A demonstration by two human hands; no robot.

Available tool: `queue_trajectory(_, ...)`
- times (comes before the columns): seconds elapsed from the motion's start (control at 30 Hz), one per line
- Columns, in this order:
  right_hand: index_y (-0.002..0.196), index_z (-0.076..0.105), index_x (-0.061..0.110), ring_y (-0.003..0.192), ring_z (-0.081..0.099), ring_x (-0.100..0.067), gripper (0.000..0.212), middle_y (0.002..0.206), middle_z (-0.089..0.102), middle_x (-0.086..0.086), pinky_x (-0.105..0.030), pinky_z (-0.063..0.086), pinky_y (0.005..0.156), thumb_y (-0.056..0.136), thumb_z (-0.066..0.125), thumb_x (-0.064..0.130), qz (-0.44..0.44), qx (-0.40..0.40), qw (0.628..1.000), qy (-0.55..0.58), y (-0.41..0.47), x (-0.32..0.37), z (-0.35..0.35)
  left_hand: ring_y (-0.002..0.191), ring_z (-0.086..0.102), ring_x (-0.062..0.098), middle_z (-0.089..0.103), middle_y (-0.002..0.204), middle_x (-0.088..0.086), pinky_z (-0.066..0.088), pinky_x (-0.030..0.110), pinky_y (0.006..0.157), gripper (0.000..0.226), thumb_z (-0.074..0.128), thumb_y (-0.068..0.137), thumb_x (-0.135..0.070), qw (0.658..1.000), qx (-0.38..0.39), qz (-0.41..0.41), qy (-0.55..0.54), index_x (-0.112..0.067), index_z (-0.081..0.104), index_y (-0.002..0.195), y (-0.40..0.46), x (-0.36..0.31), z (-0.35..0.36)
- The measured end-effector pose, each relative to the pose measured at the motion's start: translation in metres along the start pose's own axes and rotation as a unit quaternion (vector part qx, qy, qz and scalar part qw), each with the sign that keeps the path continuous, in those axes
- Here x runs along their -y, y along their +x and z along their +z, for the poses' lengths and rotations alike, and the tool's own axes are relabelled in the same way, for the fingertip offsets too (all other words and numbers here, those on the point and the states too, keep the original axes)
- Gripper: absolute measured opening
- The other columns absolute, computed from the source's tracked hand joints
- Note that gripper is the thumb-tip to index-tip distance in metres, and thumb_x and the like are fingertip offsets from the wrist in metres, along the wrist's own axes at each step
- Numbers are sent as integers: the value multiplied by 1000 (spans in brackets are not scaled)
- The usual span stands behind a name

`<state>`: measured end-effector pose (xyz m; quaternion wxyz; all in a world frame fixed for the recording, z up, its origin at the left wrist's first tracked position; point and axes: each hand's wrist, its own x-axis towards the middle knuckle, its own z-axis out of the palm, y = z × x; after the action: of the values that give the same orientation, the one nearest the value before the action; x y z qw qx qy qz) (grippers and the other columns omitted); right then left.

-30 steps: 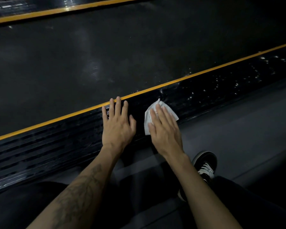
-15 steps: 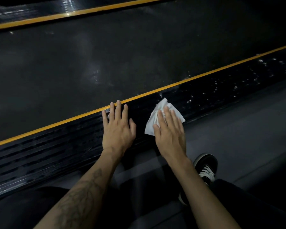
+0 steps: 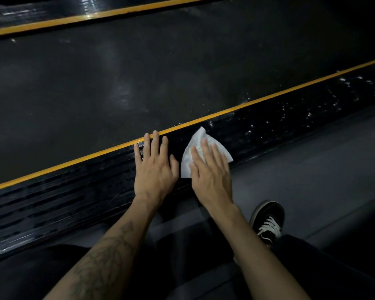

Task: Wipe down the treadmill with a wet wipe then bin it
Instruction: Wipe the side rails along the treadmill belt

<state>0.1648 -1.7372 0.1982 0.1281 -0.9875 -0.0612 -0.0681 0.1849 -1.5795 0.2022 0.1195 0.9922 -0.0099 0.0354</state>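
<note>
Right hand [image 3: 211,176] lay flat on the wet wipe [image 3: 192,152], fingers straight and close together, pressing it onto the treadmill's ribbed black side rail [image 3: 69,191], just below the rail's yellow stripe [image 3: 268,98]. Left hand [image 3: 154,169] rested flat on the same rail, just beside the wipe, fingers straight and slightly spread, holding nothing. A black shoe [image 3: 267,221] was on the floor near the rail.

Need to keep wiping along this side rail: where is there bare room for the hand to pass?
Bare rail runs right of the wipe, speckled white, between the yellow stripe and the floor. Leftward is crowded: the left hand rests flat beside the right hand.
</note>
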Motion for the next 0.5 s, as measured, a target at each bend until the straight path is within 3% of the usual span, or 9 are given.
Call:
queue_trajectory(0.13, 156, 42, 16, 156, 22, -25, 58, 166, 29, -8, -47, 23, 126, 105, 25, 39, 9, 14, 1000, -4, 16, -21, -4, 159, 7, 29, 20, 170, 13, 9, 58, 127, 65, 23, 101, -40, 1000, 2, 1, 5, -12, 35, 158, -1, 0, 0)
queue_trajectory(0.2, 152, 46, 8, 153, 29, -29, 55, 162, 36, -14, -48, 29, 123, 104, 32, 31, 39, -14, 999, -19, 4, -21, -4, 159, 7, 29, 21, 170, 12, 9, 57, 127, 64, 25, 101, -40, 1000, 2, 0, 4, -13, 35, 158, -1, 0, -1)
queue_trajectory(0.3, 145, 54, 6, 148, 38, -34, 52, 156, 46, -18, -49, 35, 120, 100, 35, 23, 5, -30, 999, -8, -7, -8, -1, 159, 8, 30, 21, 170, 12, 10, 58, 127, 63, 25, 101, -39, 1000, 2, -1, 4, -12, 35, 158, -1, -1, -1)
queue_trajectory(0.43, 155, 43, 16, 156, 20, -24, 64, 167, 28, -8, -42, 17, 127, 99, 20, 37, -13, 33, 999, 19, 20, -14, -7, 159, 6, 29, 20, 170, 11, 8, 57, 127, 63, 25, 102, -39, 1000, 2, -2, -4, -14, 34, 158, 0, 0, 0)
queue_trajectory(0.5, 157, 39, 16, 157, 18, -23, 65, 168, 24, -7, -43, 16, 127, 100, 18, 39, 10, 31, 999, 8, 22, -21, -8, 159, 6, 28, 19, 170, 10, 8, 57, 127, 62, 24, 102, -39, 1000, 1, 0, -2, -15, 33, 159, -1, 0, 0)
